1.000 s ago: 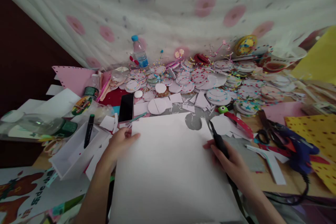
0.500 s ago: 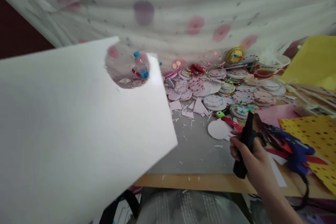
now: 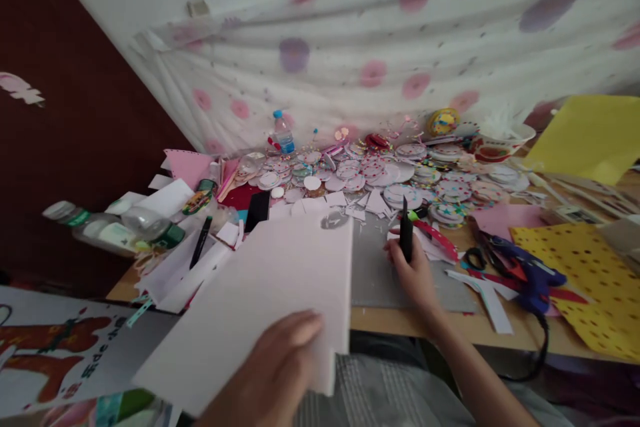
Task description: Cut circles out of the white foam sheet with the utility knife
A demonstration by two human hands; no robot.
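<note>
Flower-printed curtain [image 3: 330,87] hangs across the top of the frame, behind a wooden table [image 3: 380,321] heaped with decorated white discs [image 3: 373,167]. At lower centre, our left hand [image 3: 280,360] lies across the face of a white foam board [image 3: 240,280]; the thumb is hidden, so we cannot tell whether it pinches the edge. The board slants from centre to lower left, with a round hole near its top right corner and a notch at its lower right. Right of centre, the fingers of our right hand [image 3: 415,273] are closed around a black craft knife [image 3: 406,237], blade up. We judge the board light, stiff, easily dented and weakest beside the hole; we would take it by a solid long edge, well away from that thin corner.
</note>
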